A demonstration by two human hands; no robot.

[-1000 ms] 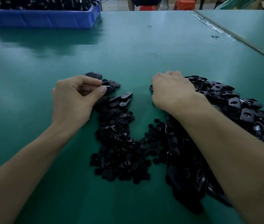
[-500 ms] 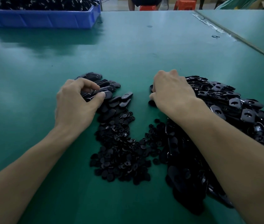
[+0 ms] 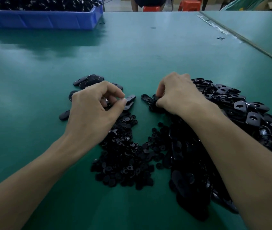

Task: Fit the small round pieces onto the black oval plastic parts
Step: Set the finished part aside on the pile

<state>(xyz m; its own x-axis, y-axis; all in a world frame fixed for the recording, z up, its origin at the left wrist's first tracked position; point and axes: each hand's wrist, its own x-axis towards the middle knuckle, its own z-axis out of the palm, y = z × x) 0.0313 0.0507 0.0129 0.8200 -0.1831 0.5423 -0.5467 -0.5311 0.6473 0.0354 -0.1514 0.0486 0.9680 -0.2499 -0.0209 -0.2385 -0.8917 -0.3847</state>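
Observation:
A heap of small round black pieces [image 3: 123, 156] lies on the green table between my forearms. Black oval plastic parts [image 3: 241, 110] are piled at the right, and a smaller group of oval parts [image 3: 88, 80] lies beyond my left hand. My left hand [image 3: 95, 110] hovers over the far end of the round pieces, fingers curled, thumb and fingertips pinching a small dark piece [image 3: 106, 101]. My right hand [image 3: 176, 95] grips an oval part [image 3: 146, 98] at the left edge of the big pile, its fingers hidden underneath.
A blue bin [image 3: 45, 20] full of black parts stands at the far left of the table [image 3: 148, 55]. A second table surface [image 3: 261, 30] adjoins at the far right. Red stools [image 3: 188, 4] and a person's legs show beyond the far edge.
My left hand has drawn back slightly from the oval group and now pinches one small piece. My right hand has taken hold of an oval part that sticks out to its left.

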